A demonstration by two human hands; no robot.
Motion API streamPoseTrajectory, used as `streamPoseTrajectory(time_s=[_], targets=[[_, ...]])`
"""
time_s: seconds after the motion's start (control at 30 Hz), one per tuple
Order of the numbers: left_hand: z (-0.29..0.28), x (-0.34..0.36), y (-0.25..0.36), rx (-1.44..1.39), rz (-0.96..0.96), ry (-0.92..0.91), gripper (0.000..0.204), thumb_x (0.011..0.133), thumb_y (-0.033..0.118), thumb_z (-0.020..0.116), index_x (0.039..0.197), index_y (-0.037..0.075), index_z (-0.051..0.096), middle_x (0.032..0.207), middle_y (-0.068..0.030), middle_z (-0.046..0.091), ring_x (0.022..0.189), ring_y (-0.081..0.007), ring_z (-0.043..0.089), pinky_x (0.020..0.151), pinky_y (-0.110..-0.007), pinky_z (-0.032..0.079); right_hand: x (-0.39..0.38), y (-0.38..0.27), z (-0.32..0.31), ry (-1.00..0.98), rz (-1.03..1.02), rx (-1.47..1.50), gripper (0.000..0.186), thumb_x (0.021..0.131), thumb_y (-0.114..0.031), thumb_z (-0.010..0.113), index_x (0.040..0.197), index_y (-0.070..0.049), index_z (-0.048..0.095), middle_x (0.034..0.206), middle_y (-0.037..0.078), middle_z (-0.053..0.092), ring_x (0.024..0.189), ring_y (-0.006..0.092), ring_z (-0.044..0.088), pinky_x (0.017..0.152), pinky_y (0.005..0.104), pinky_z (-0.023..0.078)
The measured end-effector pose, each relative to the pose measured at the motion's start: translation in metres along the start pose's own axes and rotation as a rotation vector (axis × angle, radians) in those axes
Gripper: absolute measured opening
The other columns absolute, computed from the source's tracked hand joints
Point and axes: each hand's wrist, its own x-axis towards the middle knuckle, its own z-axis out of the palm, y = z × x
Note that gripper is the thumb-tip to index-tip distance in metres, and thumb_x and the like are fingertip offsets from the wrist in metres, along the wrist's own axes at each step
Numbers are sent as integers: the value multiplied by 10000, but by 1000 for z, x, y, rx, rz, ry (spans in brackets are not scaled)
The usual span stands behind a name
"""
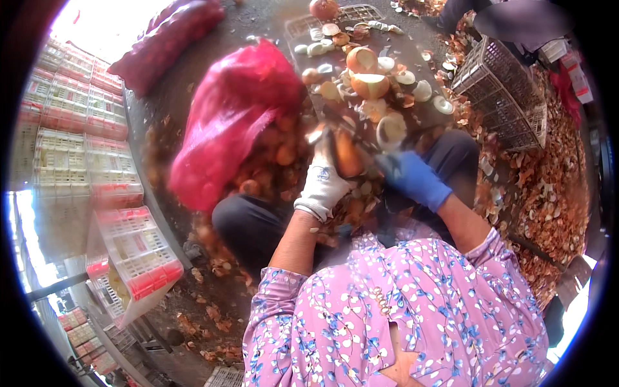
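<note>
My left hand (325, 187), in a white glove with dark fingers, is closed around a brown-orange onion (349, 155) between my knees. Just right of it is my right hand (416, 177), in a blue glove, curled and blurred. A thin dark streak runs from its fingers toward the onion; I cannot make out what it is. Beyond my hands, cut onions (370, 85) with pale faces lie among whole ones, slices and skins on a low surface. Left of these, a pink-red mesh bag (235, 116) slumps, with onions (287, 153) spilling out beside my left knee.
Another red mesh bag (167, 45) lies at the far left. White and red plastic crates (90, 161) are stacked along the left side. A grey slatted crate (500, 93) stands at the right, near a thick spread of onion skins (548, 193) on the floor.
</note>
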Motion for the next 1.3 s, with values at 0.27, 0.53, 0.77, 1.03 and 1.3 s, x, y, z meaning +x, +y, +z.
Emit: streamPoseTrajectory(time_s=[0.27, 0.53, 0.77, 1.03, 1.3], targets=[[12, -1, -3, -606, -234, 84, 1020, 667, 29, 854, 1470, 1, 225, 1366, -142, 480, 1204, -231, 533, 1011, -337, 464, -35, 9, 2, 175, -82, 71, 263, 966, -220, 561, 990, 29, 639, 756, 252, 624, 710, 377, 655, 616, 394, 473], [-10, 1, 12, -352, -223, 39, 946, 626, 138, 862, 1411, -11, 356, 1307, -148, 519, 1177, -238, 552, 997, -345, 468, -48, 7, 5, 121, 34, 117, 269, 969, -226, 557, 1056, 18, 633, 712, 229, 619, 652, 382, 637, 591, 388, 472], [-10, -1, 18, -67, -277, 18, 1025, 605, 228, 887, 1428, -38, 336, 1334, -196, 476, 1205, -299, 533, 1011, -355, 446, -48, 16, 7, 169, -73, 61, 297, 966, -225, 553, 1114, 22, 626, 797, 278, 627, 759, 408, 671, 590, 408, 492], [0, 12, 1, -246, -297, 74, 970, 608, 188, 892, 1389, -61, 372, 1271, -163, 555, 1162, -240, 566, 986, -323, 459, -46, 7, -3, 120, 17, 12, 289, 957, -239, 565, 1102, 2, 629, 769, 259, 628, 746, 420, 653, 588, 420, 497], [-25, 24, 11, -286, -317, -27, 765, 685, 248, 822, 1308, -34, 479, 1123, -167, 649, 1055, -274, 639, 926, -339, 494, -65, -14, -21, 41, -92, -411, 343, 933, -243, 577, 1238, -86, 595, 1011, 200, 676, 800, 397, 661, 668, 461, 532]])
